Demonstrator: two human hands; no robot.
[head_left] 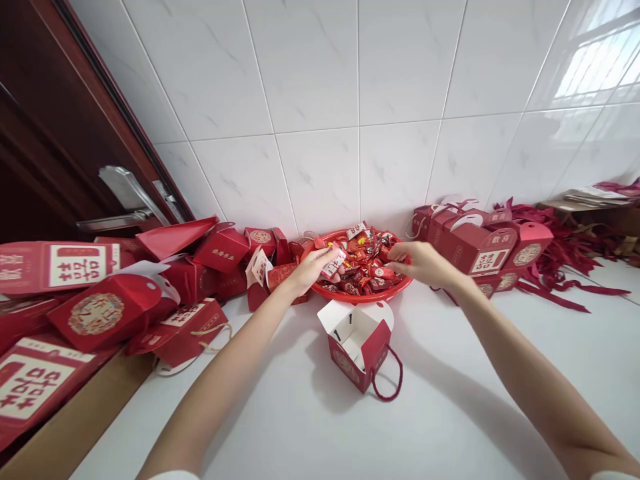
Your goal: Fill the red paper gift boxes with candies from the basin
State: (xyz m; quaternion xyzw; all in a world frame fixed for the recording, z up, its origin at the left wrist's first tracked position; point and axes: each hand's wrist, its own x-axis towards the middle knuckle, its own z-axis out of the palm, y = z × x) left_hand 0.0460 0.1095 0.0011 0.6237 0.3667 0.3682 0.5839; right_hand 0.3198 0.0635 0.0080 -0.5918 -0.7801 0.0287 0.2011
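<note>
A round red basin point(320, 293) stands against the tiled wall, heaped with wrapped candies point(367, 257). My left hand point(316, 268) is at the basin's left side, its fingers closed on a red-and-white wrapped candy point(334, 263). Over the right side of the pile, my right hand point(417, 260) has its fingers bent down among the candies; whatever is between them is hidden. In front of the basin an open red gift box point(359, 347) sits upright with its flaps spread. Its white inside shows, and a dark red cord handle point(395, 383) hangs from its right side.
Many red gift boxes point(100, 310) are piled at the left, some on a cardboard box point(95, 413). More boxes point(480, 243) are stacked right of the basin, beside dark red ribbons point(543, 247). A door with a metal handle point(130, 200) is at upper left.
</note>
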